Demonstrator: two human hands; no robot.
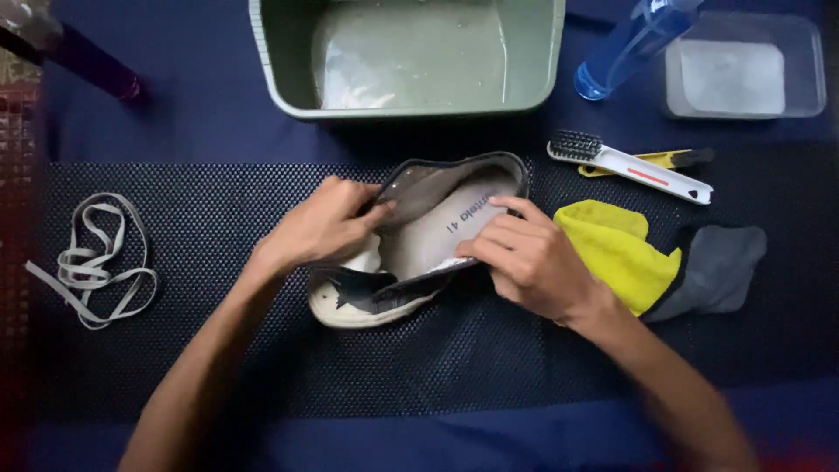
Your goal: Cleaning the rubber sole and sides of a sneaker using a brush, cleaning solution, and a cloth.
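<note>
Far left on the dark dotted mat (218, 367): loose grey-white shoelace (92, 262). Centre, below the green plastic basin (271, 61): dark canvas shoe with white rubber sole (376, 301), on its side. Left hand (319, 225) pinching its collar edge; right hand (524, 258), fingers (516, 208) curled together, on the grey insole (437, 232). Right: yellow cloth (616, 249), white brush (634, 166).

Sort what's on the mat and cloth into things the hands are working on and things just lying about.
In hand:
shoe, spread open by left hand
insole, under right hand

Lying about:
laces
green basin of water
brush
yellow cloth
grey cloth
blue bottle
clear tub
</note>
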